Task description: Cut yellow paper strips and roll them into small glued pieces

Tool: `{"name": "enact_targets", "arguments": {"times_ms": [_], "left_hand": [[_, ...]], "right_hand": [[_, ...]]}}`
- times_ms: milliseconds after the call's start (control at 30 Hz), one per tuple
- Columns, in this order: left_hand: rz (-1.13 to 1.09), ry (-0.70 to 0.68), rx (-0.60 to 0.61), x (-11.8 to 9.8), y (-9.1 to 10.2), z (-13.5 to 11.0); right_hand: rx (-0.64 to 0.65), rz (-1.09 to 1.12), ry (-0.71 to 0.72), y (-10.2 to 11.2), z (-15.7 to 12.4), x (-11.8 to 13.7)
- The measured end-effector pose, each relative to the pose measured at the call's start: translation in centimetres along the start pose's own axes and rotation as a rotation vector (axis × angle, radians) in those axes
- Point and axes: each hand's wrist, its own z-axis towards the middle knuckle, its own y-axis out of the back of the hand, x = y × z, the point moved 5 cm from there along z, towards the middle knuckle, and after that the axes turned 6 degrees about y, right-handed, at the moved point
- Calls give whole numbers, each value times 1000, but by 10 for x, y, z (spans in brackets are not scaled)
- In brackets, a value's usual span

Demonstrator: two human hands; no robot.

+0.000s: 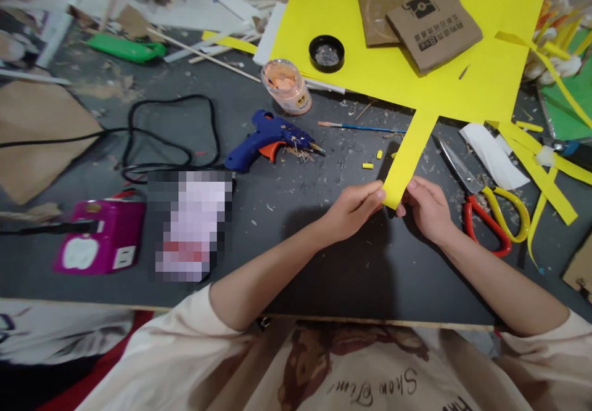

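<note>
A yellow paper strip [409,152] runs from the big yellow sheet [370,66] down toward me over the dark table [296,263]. My left hand [354,209] pinches the strip's near end from the left, fingers closed on it. My right hand [428,207] grips the same end from the right. Both hands hover just above the tabletop.
Red and yellow scissors [485,204] lie right of my hands. A blue glue gun [271,140], a small jar [287,85], a black lid [326,53], a thin brush [361,127], cardboard pieces [432,23], a magenta box [99,235], a black cable [171,146] and loose yellow strips [541,174] surround them.
</note>
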Motion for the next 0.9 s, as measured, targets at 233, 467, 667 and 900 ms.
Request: {"name": "enact_targets", "arguments": {"times_ms": [233,467,667,900], "left_hand": [[-3,-11,-7,-2,0,-1],[53,2,29,-2,-1,-2],[91,-3,-15,-3,1,-3],[-83,-11,-118,2,2,-1]], "right_hand": [[-42,-4,29,-1,1,1],[-123,64,46,4,3,0],[-116,53,17,5,3,1],[-142,-14,46,6,1,2]]}}
